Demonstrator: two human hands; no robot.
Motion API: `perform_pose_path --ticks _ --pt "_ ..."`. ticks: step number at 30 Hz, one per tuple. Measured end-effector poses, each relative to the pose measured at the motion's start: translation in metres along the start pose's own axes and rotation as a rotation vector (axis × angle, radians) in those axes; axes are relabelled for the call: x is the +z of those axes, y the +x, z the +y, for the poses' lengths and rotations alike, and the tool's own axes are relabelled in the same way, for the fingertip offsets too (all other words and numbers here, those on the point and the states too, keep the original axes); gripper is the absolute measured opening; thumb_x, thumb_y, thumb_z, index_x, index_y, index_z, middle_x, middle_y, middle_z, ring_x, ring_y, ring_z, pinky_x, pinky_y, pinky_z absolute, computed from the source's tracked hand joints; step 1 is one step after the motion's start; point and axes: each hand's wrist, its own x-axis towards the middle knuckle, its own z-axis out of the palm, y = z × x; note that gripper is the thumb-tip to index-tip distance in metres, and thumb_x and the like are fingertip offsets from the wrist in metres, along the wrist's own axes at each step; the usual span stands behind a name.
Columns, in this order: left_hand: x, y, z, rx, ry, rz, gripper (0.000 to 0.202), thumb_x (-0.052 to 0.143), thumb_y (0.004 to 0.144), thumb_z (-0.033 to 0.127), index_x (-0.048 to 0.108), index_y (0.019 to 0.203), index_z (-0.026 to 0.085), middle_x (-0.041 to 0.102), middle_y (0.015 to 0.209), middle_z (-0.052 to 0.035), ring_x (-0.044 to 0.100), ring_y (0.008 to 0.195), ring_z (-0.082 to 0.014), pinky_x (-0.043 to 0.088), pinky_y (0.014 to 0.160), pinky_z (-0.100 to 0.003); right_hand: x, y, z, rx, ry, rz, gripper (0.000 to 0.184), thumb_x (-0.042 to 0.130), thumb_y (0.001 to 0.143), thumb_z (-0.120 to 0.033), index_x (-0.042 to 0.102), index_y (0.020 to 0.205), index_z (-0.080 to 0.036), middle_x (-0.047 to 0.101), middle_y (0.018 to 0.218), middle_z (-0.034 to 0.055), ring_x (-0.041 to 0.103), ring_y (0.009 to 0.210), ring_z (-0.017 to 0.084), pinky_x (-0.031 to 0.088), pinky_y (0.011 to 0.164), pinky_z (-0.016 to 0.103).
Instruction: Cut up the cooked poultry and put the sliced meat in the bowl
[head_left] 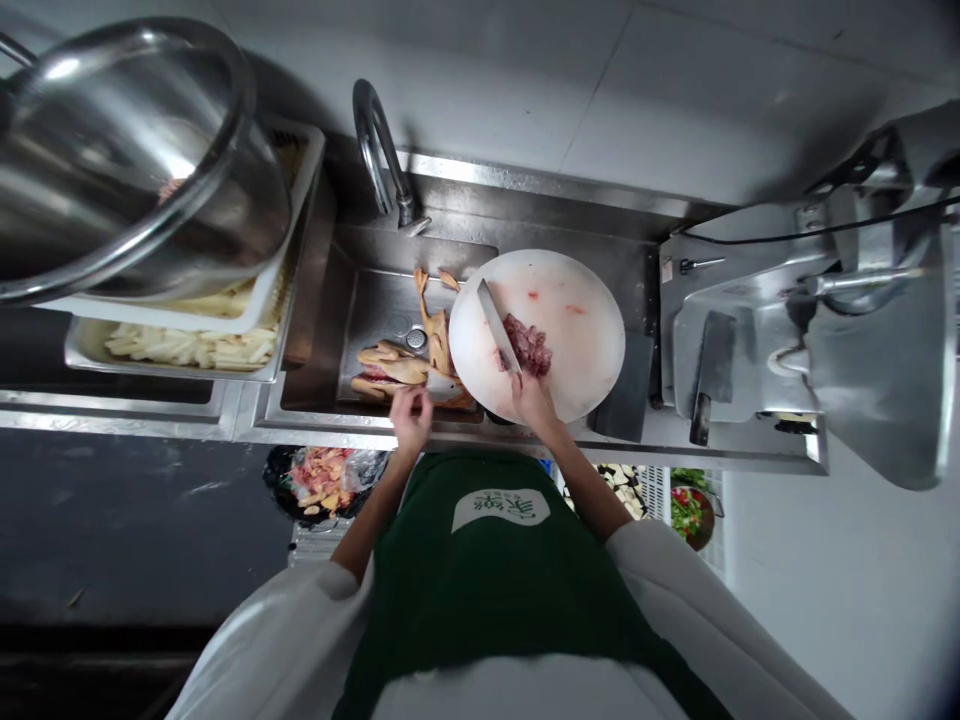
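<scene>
A round white cutting board [570, 320] lies over the right side of a steel sink [375, 300]. On the board sits a small pile of chopped red meat [529, 345]. My right hand [534, 400] is closed on the handle of a cleaver [496, 325], whose blade rests against the left side of the meat. My left hand [411, 415] is at the sink's front edge, fingers curled over plucked poultry [405, 365] that lies in the basin; what the fingers grip is hard to make out.
A faucet [382, 150] rises behind the sink. Trays of pale cut strips [191, 345] sit at left under a large steel bowl [127, 160]. A second cleaver [709, 375] lies on a metal machine at right. Bowls of vegetables [686, 510] and a bag of scraps [326, 478] sit below the counter.
</scene>
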Motion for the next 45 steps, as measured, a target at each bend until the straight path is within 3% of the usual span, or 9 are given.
perform_pose_path --ticks 8,13,17,20,24,27,34,41,45 --pt "0.106 0.054 0.055 0.356 -0.030 -0.521 0.021 0.052 0.099 0.027 0.071 0.105 0.020 0.064 0.116 -0.0124 0.055 0.111 -0.0270 0.046 0.100 -0.046 0.002 -0.006 0.019 0.017 0.064 -0.032 0.047 0.032 0.106 -0.030 0.050 0.144 -0.010 0.068 0.128 0.0184 0.065 0.111 0.027 0.047 0.091 0.031" --pt "0.094 0.054 0.038 0.340 0.010 -0.491 0.020 0.056 0.099 0.031 0.071 0.105 0.021 0.064 0.117 -0.0107 0.054 0.113 -0.0257 0.044 0.102 -0.045 0.003 -0.039 0.035 0.082 0.005 -0.092 0.039 0.034 0.107 -0.030 0.063 0.126 -0.012 0.074 0.111 0.0153 0.068 0.100 0.025 0.044 0.084 0.028" --pt "0.072 0.049 0.032 0.220 -0.125 -0.151 0.022 0.051 0.101 0.033 0.069 0.103 0.020 0.059 0.110 -0.0106 0.058 0.109 -0.0222 0.048 0.099 -0.040 -0.012 -0.047 0.030 0.076 -0.036 -0.060 0.037 0.036 0.107 -0.032 0.067 0.117 -0.014 0.076 0.098 0.0142 0.070 0.090 0.025 0.043 0.078 0.027" --pt "0.052 0.045 0.023 0.109 -0.099 0.114 0.020 0.052 0.100 0.032 0.067 0.097 0.019 0.059 0.100 -0.0088 0.060 0.102 -0.0214 0.050 0.096 -0.040 -0.027 -0.045 0.014 -0.013 0.002 0.100 0.041 0.033 0.107 -0.034 0.066 0.122 -0.013 0.076 0.091 0.0138 0.071 0.081 0.024 0.044 0.074 0.028" --pt "0.027 0.033 0.009 0.087 -0.035 0.208 0.015 0.055 0.099 0.029 0.065 0.094 0.019 0.062 0.095 -0.0070 0.061 0.097 -0.0205 0.050 0.095 -0.040 -0.044 -0.040 -0.004 -0.152 0.161 0.426 0.048 0.030 0.107 -0.040 0.065 0.123 -0.012 0.076 0.095 0.0164 0.071 0.078 0.023 0.048 0.072 0.029" --pt "0.036 0.028 0.020 0.143 -0.057 0.139 0.015 0.053 0.100 0.027 0.066 0.098 0.020 0.065 0.094 -0.0070 0.061 0.095 -0.0207 0.051 0.092 -0.039 -0.054 -0.033 0.001 -0.142 0.248 0.551 0.048 0.031 0.106 -0.045 0.065 0.121 -0.013 0.075 0.085 0.0137 0.070 0.071 0.022 0.048 0.067 0.029" --pt "0.119 0.061 0.068 0.407 0.036 -0.469 0.021 0.061 0.097 0.034 0.075 0.107 0.023 0.065 0.113 -0.0101 0.057 0.107 -0.0267 0.048 0.093 -0.043 -0.053 -0.040 0.049 0.106 0.249 0.590 0.045 0.037 0.102 -0.047 0.068 0.102 -0.013 0.068 0.070 0.0100 0.062 0.063 0.020 0.040 0.057 0.027" --pt "0.094 0.067 0.019 0.449 -0.010 -0.488 0.020 0.063 0.097 0.035 0.074 0.110 0.025 0.064 0.119 -0.0080 0.057 0.112 -0.0238 0.044 0.099 -0.042 -0.025 -0.066 0.070 0.171 0.267 0.499 0.039 0.038 0.101 -0.041 0.067 0.096 -0.015 0.068 0.070 0.0107 0.061 0.061 0.020 0.038 0.059 0.027" --pt "0.091 0.063 0.019 0.418 0.086 -0.479 0.023 0.061 0.097 0.035 0.074 0.114 0.025 0.064 0.119 -0.0092 0.055 0.112 -0.0265 0.042 0.100 -0.046 -0.014 -0.068 0.066 0.176 0.205 0.360 0.039 0.035 0.103 -0.039 0.066 0.103 -0.015 0.069 0.072 0.0098 0.063 0.065 0.021 0.035 0.061 0.027"
